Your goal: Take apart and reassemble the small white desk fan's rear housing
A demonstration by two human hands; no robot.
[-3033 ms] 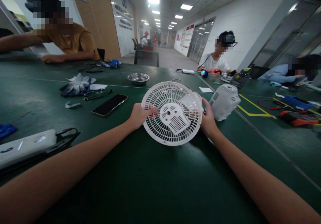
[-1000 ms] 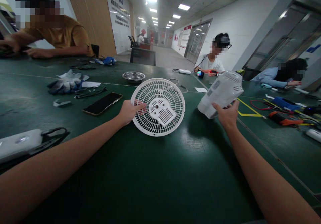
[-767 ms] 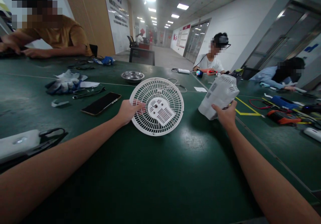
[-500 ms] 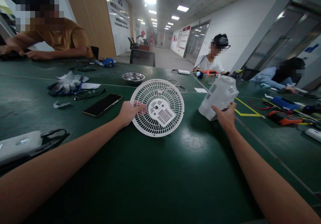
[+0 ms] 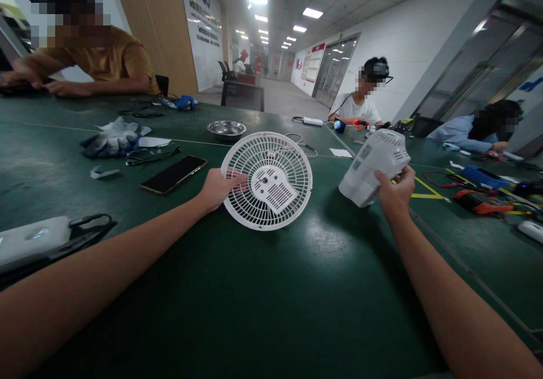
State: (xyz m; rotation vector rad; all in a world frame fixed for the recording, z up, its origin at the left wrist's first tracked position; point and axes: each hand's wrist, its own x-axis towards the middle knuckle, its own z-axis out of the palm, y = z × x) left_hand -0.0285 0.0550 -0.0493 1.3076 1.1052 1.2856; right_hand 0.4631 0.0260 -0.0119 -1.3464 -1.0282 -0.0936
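Observation:
My left hand (image 5: 218, 189) grips the left rim of a round white fan grille (image 5: 237, 209), thumb on the near face and fingers behind the bars. The grille is tilted up toward me, with a slotted plate (image 5: 275, 189) at its centre. To the right, my right hand (image 5: 396, 193) is closed round a white plastic fan housing (image 5: 367, 167). That housing leans over to the right, its vented end up and its wide end low over the table; whether it touches the table I cannot tell. A thin pale cable (image 5: 302, 141) lies behind the grille.
On the green table (image 5: 237, 294) are a phone (image 5: 173, 175), gloves (image 5: 114, 137), a steel bowl (image 5: 226, 129) and a white device (image 5: 34, 242) at left. A red-and-black meter (image 5: 481, 201) and blue pouch (image 5: 483, 176) lie right. Several people sit around the table.
My right hand has shifted a little to the right with the fan housing, and the housing has turned slightly. My left hand and the grille have hardly moved.

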